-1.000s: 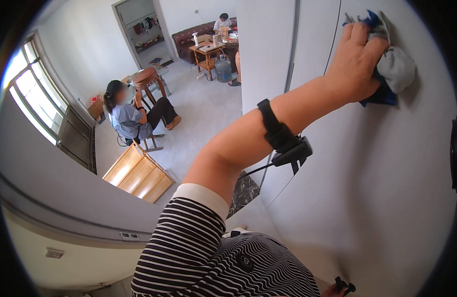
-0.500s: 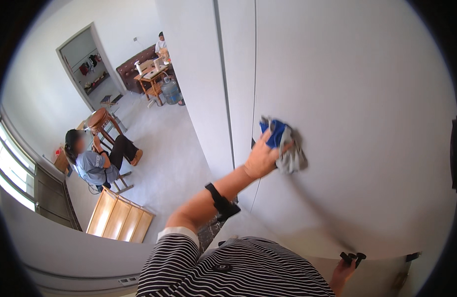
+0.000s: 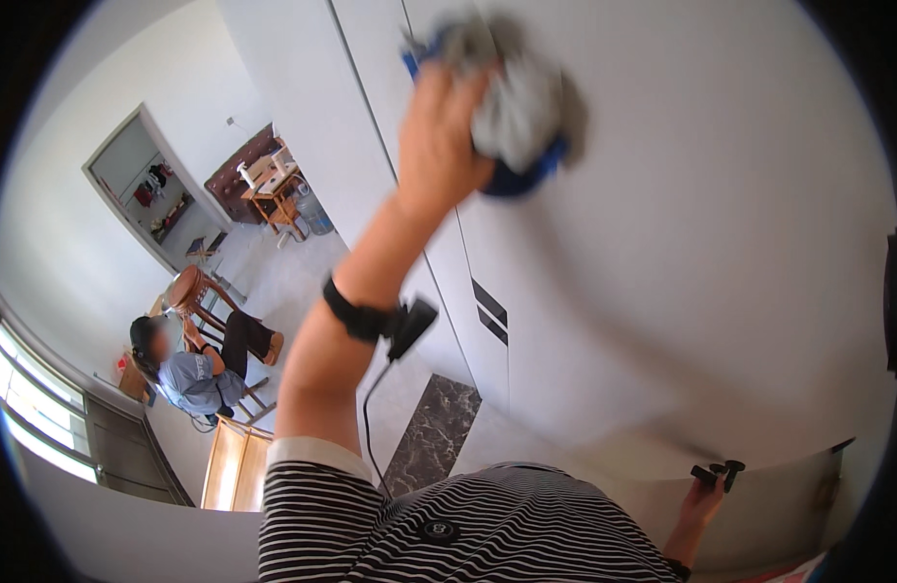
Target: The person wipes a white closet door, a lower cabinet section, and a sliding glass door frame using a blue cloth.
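Note:
My left hand (image 3: pixel 444 146) is raised high with a crumpled grey-and-blue cloth (image 3: pixel 517 112) gripped in it, pressed against a white cabinet door (image 3: pixel 662 223). The cloth is smeared by motion. A black strap with a small black device (image 3: pixel 410 325) and a cable sits on my left forearm. Low at the right, my right hand (image 3: pixel 701 500) is closed around a black thing with round knob-like ends (image 3: pixel 721 473), whose exact kind I cannot make out. Below the cloth, the door has a dark inset handle (image 3: pixel 490 311).
To the left, a seated person (image 3: pixel 191 364) is beside a round wooden stool (image 3: pixel 188 290). A wooden shelf unit (image 3: pixel 235 466) stands nearer. Farther back are a small wooden table (image 3: pixel 276 185), a brown sofa (image 3: pixel 240 175) and a doorway (image 3: pixel 142 185). A dark marbled strip (image 3: pixel 434 428) lies on the floor.
My left hand has swept the cloth upward along the white door, and the view has shifted. My right hand still grips the black thing low at the right.

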`<move>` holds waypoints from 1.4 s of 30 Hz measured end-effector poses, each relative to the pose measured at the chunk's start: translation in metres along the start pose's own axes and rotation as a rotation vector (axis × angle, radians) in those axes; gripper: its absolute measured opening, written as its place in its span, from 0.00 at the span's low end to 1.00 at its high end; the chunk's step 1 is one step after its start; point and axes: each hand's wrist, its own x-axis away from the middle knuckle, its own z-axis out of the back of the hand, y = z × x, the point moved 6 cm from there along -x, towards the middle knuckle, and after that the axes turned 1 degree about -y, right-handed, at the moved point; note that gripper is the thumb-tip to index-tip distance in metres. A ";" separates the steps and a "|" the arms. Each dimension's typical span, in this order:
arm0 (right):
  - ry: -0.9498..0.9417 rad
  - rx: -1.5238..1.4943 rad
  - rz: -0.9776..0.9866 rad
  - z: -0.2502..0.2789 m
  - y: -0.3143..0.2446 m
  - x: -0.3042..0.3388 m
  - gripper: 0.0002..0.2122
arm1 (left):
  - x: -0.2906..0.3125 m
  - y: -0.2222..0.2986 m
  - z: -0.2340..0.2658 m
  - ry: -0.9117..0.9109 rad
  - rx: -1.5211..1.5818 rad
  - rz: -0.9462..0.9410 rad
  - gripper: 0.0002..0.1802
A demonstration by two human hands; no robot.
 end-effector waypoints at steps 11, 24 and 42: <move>0.107 -0.045 -0.009 0.017 0.004 -0.010 0.12 | 0.049 0.029 -0.008 -0.042 0.177 -0.038 0.40; -0.017 -0.002 0.037 0.006 0.005 -0.001 0.12 | 0.117 0.065 -0.028 -0.252 0.203 0.103 0.40; 0.015 -0.042 0.052 0.020 0.011 -0.006 0.16 | 0.127 0.056 -0.033 -0.277 0.218 0.114 0.43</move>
